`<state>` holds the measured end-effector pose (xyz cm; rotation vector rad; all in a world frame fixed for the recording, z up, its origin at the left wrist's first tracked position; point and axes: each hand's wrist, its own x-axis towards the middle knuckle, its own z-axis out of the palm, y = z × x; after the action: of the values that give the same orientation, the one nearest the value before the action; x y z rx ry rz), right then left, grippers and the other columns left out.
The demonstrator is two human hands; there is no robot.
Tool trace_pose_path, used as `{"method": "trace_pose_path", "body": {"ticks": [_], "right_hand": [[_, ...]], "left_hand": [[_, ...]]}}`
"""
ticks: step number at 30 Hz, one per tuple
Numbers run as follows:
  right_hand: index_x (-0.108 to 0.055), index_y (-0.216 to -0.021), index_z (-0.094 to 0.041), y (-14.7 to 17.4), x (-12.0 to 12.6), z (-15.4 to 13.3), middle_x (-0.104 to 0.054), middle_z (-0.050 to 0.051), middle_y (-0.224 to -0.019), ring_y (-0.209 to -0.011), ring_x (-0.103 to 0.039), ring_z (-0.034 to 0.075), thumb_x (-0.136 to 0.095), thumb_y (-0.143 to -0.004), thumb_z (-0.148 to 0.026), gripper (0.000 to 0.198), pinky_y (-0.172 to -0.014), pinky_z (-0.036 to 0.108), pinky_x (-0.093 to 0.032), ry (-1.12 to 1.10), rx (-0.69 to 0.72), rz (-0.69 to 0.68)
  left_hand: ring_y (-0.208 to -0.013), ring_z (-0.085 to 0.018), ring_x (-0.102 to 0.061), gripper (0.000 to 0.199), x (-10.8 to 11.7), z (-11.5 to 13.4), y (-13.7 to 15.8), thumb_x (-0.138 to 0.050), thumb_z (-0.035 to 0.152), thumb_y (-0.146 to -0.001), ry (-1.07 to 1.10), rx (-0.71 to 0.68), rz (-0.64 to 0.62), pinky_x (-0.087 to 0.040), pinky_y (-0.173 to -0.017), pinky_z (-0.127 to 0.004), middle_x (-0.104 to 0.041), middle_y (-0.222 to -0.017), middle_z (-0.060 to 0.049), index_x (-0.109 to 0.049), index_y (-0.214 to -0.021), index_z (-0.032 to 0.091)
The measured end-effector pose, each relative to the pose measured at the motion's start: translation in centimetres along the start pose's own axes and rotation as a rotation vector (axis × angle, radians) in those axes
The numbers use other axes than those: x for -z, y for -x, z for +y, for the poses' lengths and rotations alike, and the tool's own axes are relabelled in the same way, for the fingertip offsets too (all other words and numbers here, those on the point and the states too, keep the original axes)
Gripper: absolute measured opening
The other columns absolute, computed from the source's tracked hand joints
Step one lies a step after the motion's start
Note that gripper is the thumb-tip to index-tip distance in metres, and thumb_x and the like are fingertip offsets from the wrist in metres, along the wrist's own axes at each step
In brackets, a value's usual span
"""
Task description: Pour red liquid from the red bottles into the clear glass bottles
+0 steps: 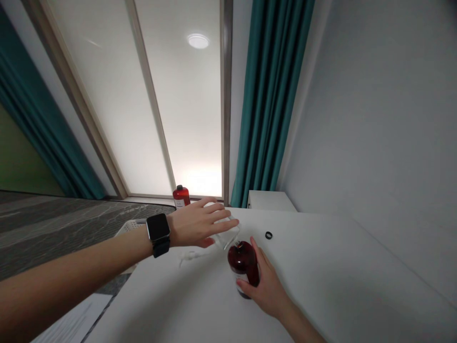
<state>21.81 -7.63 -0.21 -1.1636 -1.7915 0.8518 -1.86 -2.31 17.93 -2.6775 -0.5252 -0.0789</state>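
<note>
My right hand (268, 289) wraps around the side of a dark amber bottle (243, 259) with a pale label, its narrow neck uncapped. Fingers of my left hand (204, 222) curl over a clear glass container (228, 234), which is tilted with its lower end close to the bottle's mouth. Whether the two touch, or any liquid passes between them, I cannot tell. A small black ring (266, 235) lies on the white table (321, 267) to the right of the bottle. To the left, a whitish translucent piece, perhaps a pump top (189, 257), rests on the table.
Behind my left hand stands another amber bottle (180, 194) with a black cap. A white perforated basket (129, 226) is partly hidden by my left forearm. Printed paper (76, 319) lies at the lower left. Past the table's far edge are a white cabinet (271, 201) and teal curtains (274, 95).
</note>
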Motion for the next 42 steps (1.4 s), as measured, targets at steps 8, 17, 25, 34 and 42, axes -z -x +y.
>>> {"method": "trace_pose_path", "body": {"ticks": [8, 17, 25, 34, 42], "right_hand": [[-0.018, -0.155, -0.023, 0.0, -0.1, 0.1, -0.047, 0.013, -0.145, -0.135, -0.045, 0.031, -0.071, -0.071, -0.02, 0.1, -0.114, 0.05, -0.033, 0.003, 0.008, 0.01], [-0.018, -0.155, -0.024, -0.1, -0.3, 0.1, -0.047, 0.012, -0.145, -0.135, -0.045, 0.03, -0.071, -0.071, -0.02, 0.1, -0.114, 0.049, -0.034, -0.003, 0.017, 0.025], [-0.022, -0.154, -0.021, -0.5, -0.4, -0.1, -0.048, 0.013, -0.144, -0.136, -0.044, 0.03, -0.07, -0.072, -0.021, 0.094, -0.114, 0.048, -0.034, -0.004, 0.023, 0.057], [-0.017, -0.155, -0.023, -0.9, -0.7, 0.1, -0.047, 0.013, -0.143, -0.134, -0.045, 0.029, -0.07, -0.074, -0.022, 0.097, -0.114, 0.047, -0.034, 0.033, 0.026, 0.116], [-0.018, -0.155, -0.02, -0.9, -0.7, -0.1, -0.05, 0.012, -0.139, -0.131, -0.048, 0.029, -0.07, -0.075, -0.027, 0.095, -0.113, 0.046, -0.035, 0.022, 0.018, 0.135]], "left_hand": [[-0.117, -0.031, -0.057, 0.079, 0.6, 0.1, -0.2, -0.081, 0.025, -0.075, -0.071, -0.025, -0.031, -0.036, -0.106, -0.046, -0.061, -0.131, -0.012, -0.039, -0.142, 0.02], [-0.114, -0.03, -0.058, 0.081, 1.2, 0.1, -0.6, -0.083, 0.027, -0.074, -0.089, -0.051, -0.009, -0.038, -0.103, -0.044, -0.062, -0.129, -0.011, -0.039, -0.141, 0.022], [-0.118, -0.029, -0.056, 0.077, 1.0, -0.4, -0.7, -0.082, 0.027, -0.076, -0.117, -0.055, -0.023, -0.038, -0.102, -0.042, -0.06, -0.131, -0.011, -0.04, -0.14, 0.024], [-0.123, -0.028, -0.054, 0.073, 1.5, -0.7, -1.3, -0.076, 0.013, -0.079, -0.098, -0.094, 0.018, -0.041, -0.101, -0.041, -0.059, -0.133, -0.009, -0.04, -0.14, 0.027], [-0.124, -0.027, -0.055, 0.064, 1.9, -0.7, -1.9, -0.063, 0.003, -0.086, -0.157, -0.108, -0.04, -0.044, -0.1, -0.042, -0.058, -0.136, -0.008, -0.039, -0.139, 0.03]]}}
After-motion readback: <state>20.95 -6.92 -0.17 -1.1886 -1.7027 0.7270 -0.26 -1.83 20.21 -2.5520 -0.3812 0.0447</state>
